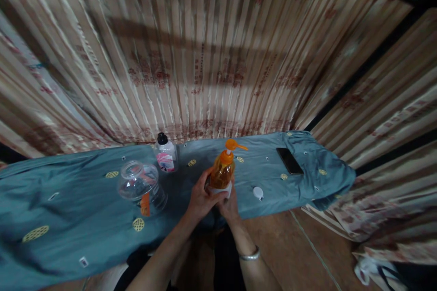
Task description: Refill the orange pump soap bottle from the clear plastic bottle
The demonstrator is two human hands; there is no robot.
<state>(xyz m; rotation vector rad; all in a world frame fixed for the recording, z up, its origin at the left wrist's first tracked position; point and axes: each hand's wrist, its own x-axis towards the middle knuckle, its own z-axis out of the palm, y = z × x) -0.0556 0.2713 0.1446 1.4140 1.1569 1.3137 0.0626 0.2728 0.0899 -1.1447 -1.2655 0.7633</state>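
Observation:
An amber pump bottle [221,173] with an orange pump top stands nearly upright between my hands, above the cloth's front part. My left hand [202,198] wraps round its lower left side, thumb across the pale label. On the right side my right hand [230,202] grips the bottle low down, its fingers partly hidden behind it. The pump's nozzle points to the right. To the left is a large clear plastic jar [136,184] with an orange label. Behind that jar, a clear bottle [166,157] with a black cap and pink label stands upright.
A blue-green patterned cloth [85,209] covers the long surface. On the right lie a black phone [289,161] and a small round white object [258,193]. Pleated curtains [205,68] hang behind and at the right. A white bag [370,270] rests on the floor, lower right.

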